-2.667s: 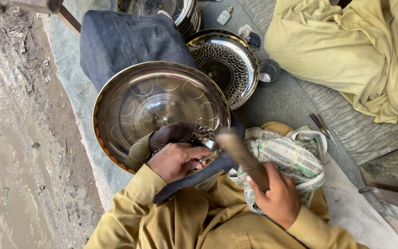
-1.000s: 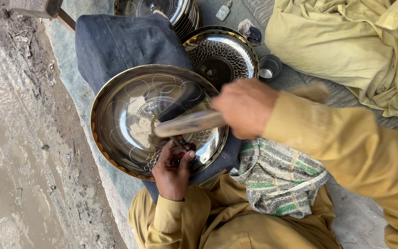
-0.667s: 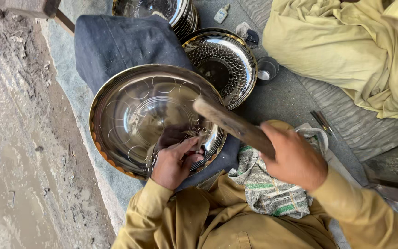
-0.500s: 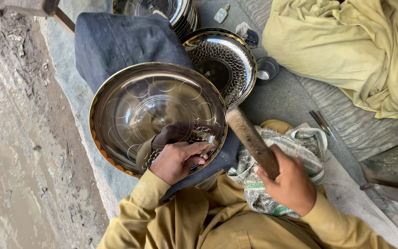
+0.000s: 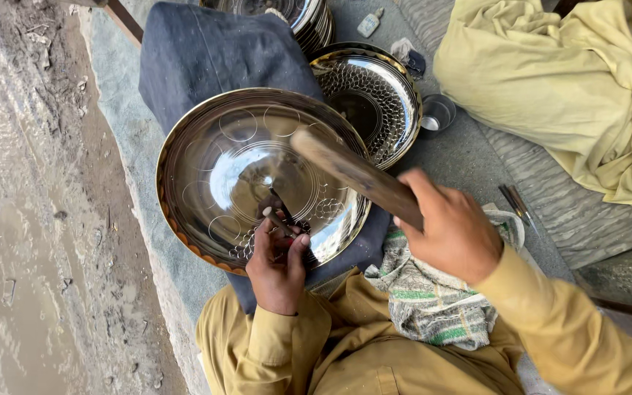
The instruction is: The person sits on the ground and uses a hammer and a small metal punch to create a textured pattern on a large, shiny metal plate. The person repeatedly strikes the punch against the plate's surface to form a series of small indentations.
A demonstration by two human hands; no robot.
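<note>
Open-air metal-engraving workplace at ground level, a craftsperson's floor workshop rather than a bench shop. Evidence: worker sits on a grey mat (image 5: pixel 469 157) laid beside bare, wet, muddy ground (image 5: pixel 31 219). A large polished metal dish (image 5: pixel 257 175) rests on a dark blue cloth pad (image 5: pixel 206 51), its surface cut with circles and fine scale pattern. A 2nd patterned dish (image 5: pixel 374 91) lies just behind it, and a stack of similar dishes (image 5: pixel 294 14) sits at the top edge. Hand tools present: a thin punch (image 5: pixel 281 208) set on the dish, a wooden mallet (image 5: pixel 352 175), slim metal tools (image 5: pixel 515 203) on the mat. A small metal cup (image 5: pixel 437 115) and a small bottle (image 5: pixel 369 22) stand nearby.
</note>
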